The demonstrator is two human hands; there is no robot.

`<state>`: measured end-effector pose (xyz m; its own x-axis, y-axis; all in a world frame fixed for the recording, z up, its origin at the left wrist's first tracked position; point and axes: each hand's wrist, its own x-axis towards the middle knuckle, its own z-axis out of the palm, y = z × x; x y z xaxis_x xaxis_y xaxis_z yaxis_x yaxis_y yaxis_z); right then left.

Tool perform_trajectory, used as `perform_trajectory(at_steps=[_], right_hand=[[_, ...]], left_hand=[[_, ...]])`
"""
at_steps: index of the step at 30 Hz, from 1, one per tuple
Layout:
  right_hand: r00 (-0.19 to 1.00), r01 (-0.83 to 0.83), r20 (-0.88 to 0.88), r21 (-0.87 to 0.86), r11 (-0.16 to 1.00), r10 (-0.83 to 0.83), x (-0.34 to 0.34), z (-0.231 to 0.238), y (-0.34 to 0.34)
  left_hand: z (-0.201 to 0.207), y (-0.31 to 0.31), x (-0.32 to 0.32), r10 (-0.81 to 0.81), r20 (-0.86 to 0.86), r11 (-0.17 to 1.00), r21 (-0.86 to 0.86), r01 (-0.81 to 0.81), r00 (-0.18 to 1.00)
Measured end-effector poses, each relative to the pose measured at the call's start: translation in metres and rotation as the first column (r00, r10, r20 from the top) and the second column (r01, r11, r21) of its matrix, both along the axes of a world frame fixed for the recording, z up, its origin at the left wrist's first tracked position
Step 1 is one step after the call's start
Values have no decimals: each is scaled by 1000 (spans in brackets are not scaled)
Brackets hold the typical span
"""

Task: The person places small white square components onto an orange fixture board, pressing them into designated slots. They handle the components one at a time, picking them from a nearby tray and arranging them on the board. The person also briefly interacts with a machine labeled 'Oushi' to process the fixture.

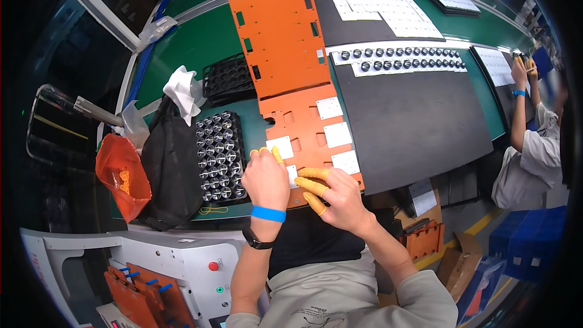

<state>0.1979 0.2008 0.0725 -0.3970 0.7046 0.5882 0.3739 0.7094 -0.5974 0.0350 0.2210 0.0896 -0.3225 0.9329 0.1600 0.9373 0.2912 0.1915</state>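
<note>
Item: two orange fixture plates at centre frame. We count a large upper orange plate (281, 36), flat and rigid with small rectangular slots, and a lower orange plate (306, 130) with square pockets, lying just below it and overlapping its bottom edge.

White square pads on the lower plate: we count five visible. One (330, 108) sits upper right, one (338, 135) below it, one (346, 162) lower right, one (280, 146) at left, and one (292, 176) at the plate's lower edge, partly hidden between the hands. They look thin, flat and matte.

Hands: two, both wearing yellow-orange rubber finger cots. Our left hand (266, 179) rests on the lower plate, fingers curled, its tips just beside the left pad; a blue band and a black watch circle the wrist. Our right hand (337, 194) lies with fingers stretched leftward, fingertips (303, 173) touching the partly hidden pad. We cannot tell whether either hand actually pinches anything.

Black tray (220, 157) at left of centre: one, moulded plastic, filled with rows of round shiny metal-rimmed parts, too many to count surely. One empty black grid tray (228, 78) above it.

Other entries: one orange plastic bag (121, 182) at left, one black bag (170, 170) beside it, one black mat (410, 124) at right, and one co-worker's arm (519, 109) at far right.
</note>
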Motion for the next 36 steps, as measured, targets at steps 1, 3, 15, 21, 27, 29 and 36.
perform_trajectory(at_steps=[1, 3, 15, 21, 27, 29, 36], right_hand=[[1000, 10, 0, -17, 1000, -10, 0, -1, 0], [1000, 31, 1, -51, 998, -31, 0, -3, -1], [999, 26, -24, -52, 998, -27, 1, 1, 1], [999, -37, -12, -169, 985, 35, -2, 11, -1], [994, -81, -77, -123, 989, 72, -43, 36, 5], [998, -65, -20, -126, 990, 62, -62, 44, 17], [979, -13, 201, -59, 998, 25, -122, 37, 50]], left_hand=[[0, 1, 1, 5, 0, 1000, -8, -5, 1000], [-1, 1, 0, 15, 0, 1000, -23, -15, 1000], [41, -50, -2, -94, 449, 970, 242, -19, 889], [27, -123, -14, -312, 679, 903, 428, -14, 664], [-4, -163, -27, -303, 949, 950, 295, -100, -83], [-4, -163, -29, -268, 951, 962, 255, -100, -152], [0, -168, -40, -388, 910, 918, 395, 20, -145]])
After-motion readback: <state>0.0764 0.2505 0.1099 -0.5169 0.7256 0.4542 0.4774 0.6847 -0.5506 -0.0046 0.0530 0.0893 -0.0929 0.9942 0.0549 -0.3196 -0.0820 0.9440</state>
